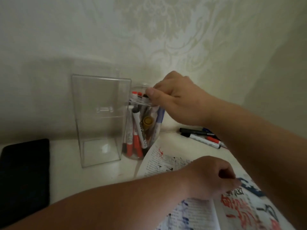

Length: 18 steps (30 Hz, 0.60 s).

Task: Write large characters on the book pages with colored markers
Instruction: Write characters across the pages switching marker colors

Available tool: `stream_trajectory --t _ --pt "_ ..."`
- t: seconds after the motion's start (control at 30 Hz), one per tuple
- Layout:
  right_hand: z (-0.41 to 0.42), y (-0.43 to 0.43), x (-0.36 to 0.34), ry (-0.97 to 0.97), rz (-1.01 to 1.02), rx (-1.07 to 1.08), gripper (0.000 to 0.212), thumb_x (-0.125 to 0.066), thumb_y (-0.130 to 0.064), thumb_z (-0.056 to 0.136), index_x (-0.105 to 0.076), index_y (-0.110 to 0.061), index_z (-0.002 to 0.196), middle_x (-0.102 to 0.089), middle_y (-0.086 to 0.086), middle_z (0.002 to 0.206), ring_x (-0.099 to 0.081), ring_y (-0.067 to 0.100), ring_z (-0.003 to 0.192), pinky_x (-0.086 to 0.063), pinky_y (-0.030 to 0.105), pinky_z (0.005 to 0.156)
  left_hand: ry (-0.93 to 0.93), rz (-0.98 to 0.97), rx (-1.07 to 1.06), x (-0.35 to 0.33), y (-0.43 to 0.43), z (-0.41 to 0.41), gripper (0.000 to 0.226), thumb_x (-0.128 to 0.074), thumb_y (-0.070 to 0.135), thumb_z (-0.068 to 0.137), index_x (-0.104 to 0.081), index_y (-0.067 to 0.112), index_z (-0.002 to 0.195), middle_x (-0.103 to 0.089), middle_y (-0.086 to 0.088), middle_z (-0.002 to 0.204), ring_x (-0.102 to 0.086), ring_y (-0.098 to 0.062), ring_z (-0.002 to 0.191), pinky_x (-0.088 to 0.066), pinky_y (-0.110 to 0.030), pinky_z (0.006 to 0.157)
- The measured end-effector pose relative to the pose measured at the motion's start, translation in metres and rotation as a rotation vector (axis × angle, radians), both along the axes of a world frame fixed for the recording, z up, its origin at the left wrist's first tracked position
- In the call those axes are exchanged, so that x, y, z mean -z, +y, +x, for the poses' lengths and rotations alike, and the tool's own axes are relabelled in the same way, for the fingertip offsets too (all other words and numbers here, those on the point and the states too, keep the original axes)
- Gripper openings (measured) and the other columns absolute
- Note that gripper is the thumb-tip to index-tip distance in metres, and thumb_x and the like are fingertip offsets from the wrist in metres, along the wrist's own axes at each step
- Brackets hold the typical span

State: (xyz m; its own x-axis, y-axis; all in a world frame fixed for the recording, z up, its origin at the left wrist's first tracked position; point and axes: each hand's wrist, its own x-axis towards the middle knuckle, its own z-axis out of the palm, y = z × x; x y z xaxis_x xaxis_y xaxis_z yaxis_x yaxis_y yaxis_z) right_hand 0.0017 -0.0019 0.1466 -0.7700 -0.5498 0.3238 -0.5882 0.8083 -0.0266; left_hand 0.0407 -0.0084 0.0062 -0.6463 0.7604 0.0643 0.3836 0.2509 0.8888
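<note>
Our right hand (pixel 176 98) pinches a black-capped marker (pixel 145 96) at the rim of the clear round jar (pixel 141 85). Our left hand (pixel 214 176) lies curled on the ink-scrawled book (pixel 245 211); whether it holds anything is hidden.

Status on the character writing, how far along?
Done: large red and blue characters cover the open book. In hand: the right hand pinches a black-capped marker at the mouth of the jar of markers; going in or coming out, I cannot tell. The left hand rests curled on the book. Left: no marker tip is on paper now, so any further characters remain.
</note>
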Motion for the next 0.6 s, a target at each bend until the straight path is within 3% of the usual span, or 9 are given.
stream_trajectory --t 0.07,0.13,0.2,0.27,0.37,0.5,0.6 --pt "-0.002 0.012 0.004 0.092 -0.246 -0.075 0.051 -0.033 -0.042 0.105 -0.078 -0.020 0.095 -0.069 -0.009 0.102 -0.053 0.000 0.105 -0.040 0.032 0.102 -0.022 0.010 -0.008 0.003 0.001 0.000 0.023 -0.065 0.037 0.096 -0.070 0.015 0.098 -0.074 -0.004 0.103 -0.070 -0.020 0.097 -0.057 -0.044 0.091" --pt "-0.003 0.035 0.004 0.247 -0.595 -0.016 0.035 -0.046 -0.028 0.104 -0.077 -0.014 0.095 -0.070 -0.003 0.095 -0.056 -0.009 0.090 -0.039 0.009 0.085 -0.035 0.034 -0.017 0.004 0.002 0.000 0.020 -0.066 0.037 0.095 -0.068 0.017 0.092 -0.074 -0.004 0.097 -0.069 -0.020 0.094 -0.058 -0.043 0.089" --pt "-0.010 0.067 0.010 0.247 -0.699 0.234 0.020 -0.057 -0.023 0.099 -0.073 -0.018 0.088 -0.071 -0.002 0.087 -0.059 -0.001 0.075 -0.040 0.008 0.065 -0.027 0.046 -0.022 0.003 0.002 0.000 0.023 -0.066 0.038 0.095 -0.069 0.016 0.092 -0.073 -0.005 0.094 -0.069 -0.021 0.091 -0.057 -0.045 0.088" --pt "-0.022 0.103 0.031 0.026 -0.430 0.521 0.013 -0.060 -0.022 0.096 -0.071 -0.020 0.090 -0.069 -0.006 0.089 -0.062 0.006 0.077 -0.044 0.019 0.066 -0.048 0.071 -0.024 0.004 0.003 0.002 0.023 -0.067 0.037 0.095 -0.070 0.014 0.093 -0.073 -0.007 0.091 -0.069 -0.025 0.090 -0.056 -0.050 0.088" --pt "-0.025 0.140 0.072 -0.261 0.071 0.630 0.010 -0.060 -0.016 0.091 -0.070 -0.018 0.091 -0.066 0.000 0.094 -0.064 0.026 0.092 -0.047 0.028 0.072 -0.065 0.087 -0.040 0.005 0.005 0.002 0.021 -0.068 0.034 0.094 -0.070 0.014 0.093 -0.073 -0.009 0.089 -0.069 -0.028 0.087 -0.057 -0.051 0.083" --pt "-0.021 0.146 0.098 -0.334 0.175 0.573 0.027 -0.061 -0.012 0.085 -0.071 -0.023 0.108 -0.065 0.001 0.107 -0.062 0.023 0.094 -0.056 0.038 0.085 -0.037 0.087 -0.054 0.006 0.006 0.001 0.016 -0.069 0.033 0.094 -0.072 0.017 0.093 -0.073 -0.004 0.086 -0.069 -0.023 0.082 -0.058 -0.046 0.079" --pt "-0.023 0.142 0.104 -0.296 0.170 0.538 0.036 -0.065 -0.015 0.082 -0.069 -0.028 0.115 -0.061 -0.001 0.111 -0.060 0.019 0.093 -0.057 0.037 0.085 -0.025 0.093 -0.071 0.007 0.006 0.000 0.011 -0.070 0.033 0.093 -0.072 0.022 0.090 -0.073 0.001 0.083 -0.068 -0.014 0.077 -0.060 -0.042 0.079"
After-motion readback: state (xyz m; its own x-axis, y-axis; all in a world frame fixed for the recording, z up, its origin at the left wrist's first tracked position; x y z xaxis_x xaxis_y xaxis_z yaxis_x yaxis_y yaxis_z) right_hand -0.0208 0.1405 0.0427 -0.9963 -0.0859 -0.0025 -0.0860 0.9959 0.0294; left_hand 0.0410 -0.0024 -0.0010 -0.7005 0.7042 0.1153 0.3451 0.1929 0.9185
